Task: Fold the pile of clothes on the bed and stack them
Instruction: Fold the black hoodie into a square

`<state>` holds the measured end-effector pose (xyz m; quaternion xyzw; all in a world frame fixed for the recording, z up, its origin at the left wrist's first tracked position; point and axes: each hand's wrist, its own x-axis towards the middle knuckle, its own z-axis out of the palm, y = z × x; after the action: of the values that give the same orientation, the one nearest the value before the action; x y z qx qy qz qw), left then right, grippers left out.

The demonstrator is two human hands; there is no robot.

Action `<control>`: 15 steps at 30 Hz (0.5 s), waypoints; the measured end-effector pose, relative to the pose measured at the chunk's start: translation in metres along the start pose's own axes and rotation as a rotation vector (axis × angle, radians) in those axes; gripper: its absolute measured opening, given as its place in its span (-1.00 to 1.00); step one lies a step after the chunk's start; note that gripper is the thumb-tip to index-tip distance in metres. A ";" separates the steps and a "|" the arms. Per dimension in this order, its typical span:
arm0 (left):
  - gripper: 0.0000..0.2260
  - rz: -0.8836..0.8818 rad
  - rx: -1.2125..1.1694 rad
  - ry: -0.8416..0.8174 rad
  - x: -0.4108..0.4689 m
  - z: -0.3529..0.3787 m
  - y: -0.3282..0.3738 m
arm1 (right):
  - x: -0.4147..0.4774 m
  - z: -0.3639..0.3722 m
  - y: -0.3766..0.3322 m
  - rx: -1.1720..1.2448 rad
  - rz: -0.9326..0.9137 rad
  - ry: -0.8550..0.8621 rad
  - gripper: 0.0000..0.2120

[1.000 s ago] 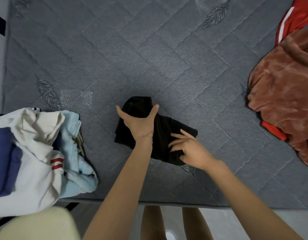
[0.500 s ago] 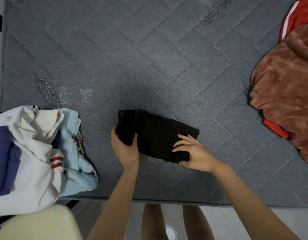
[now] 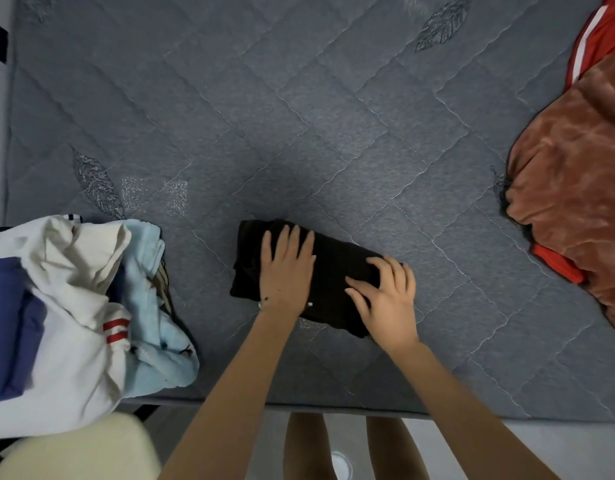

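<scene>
A small black garment [image 3: 333, 271] lies folded into a compact block near the front edge of the grey quilted bed [image 3: 299, 116]. My left hand [image 3: 285, 271] lies flat on its left half, fingers straight, pressing down. My right hand [image 3: 385, 296] rests on its right end with the fingers spread and slightly bent over the cloth. At the left edge sits a heap of clothes [image 3: 67, 306]: a white and blue top with red stripes and a light blue piece. On the right lies a rust-brown fleece [image 3: 576, 185] over a red garment [image 3: 607, 32].
The bed's front edge [image 3: 333, 408] runs just below the black garment, with my legs and the floor beyond it. A cream cushion or seat [image 3: 74, 448] shows at the lower left. A wall borders the bed on the far left.
My left hand has folded the raised end of the black garment down, let go of its left edge and moved on top, flat. My right hand has stayed on the right end.
</scene>
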<state>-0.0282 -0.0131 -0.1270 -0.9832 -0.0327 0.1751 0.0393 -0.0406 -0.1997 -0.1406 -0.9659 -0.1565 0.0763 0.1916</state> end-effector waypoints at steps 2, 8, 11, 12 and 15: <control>-0.49 -0.041 0.057 0.021 -0.009 0.013 -0.013 | -0.001 0.000 0.002 0.058 0.061 0.000 -0.75; -0.53 -0.041 0.080 0.174 -0.039 0.035 -0.026 | -0.011 0.003 -0.006 0.133 0.074 0.098 -0.79; -0.61 -0.045 0.000 0.412 -0.033 0.034 -0.028 | -0.004 -0.001 -0.012 0.174 0.190 0.149 -0.73; -0.65 -0.050 -0.035 0.481 -0.028 0.032 -0.030 | 0.000 -0.001 -0.014 0.179 0.219 0.149 -0.67; -0.73 -0.056 -0.105 0.515 -0.012 0.035 -0.042 | 0.002 0.012 -0.015 0.082 0.301 0.059 -0.40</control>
<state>-0.0542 0.0299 -0.1518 -0.9948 -0.0580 -0.0840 0.0000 -0.0450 -0.1813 -0.1455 -0.9717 -0.0011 0.0821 0.2216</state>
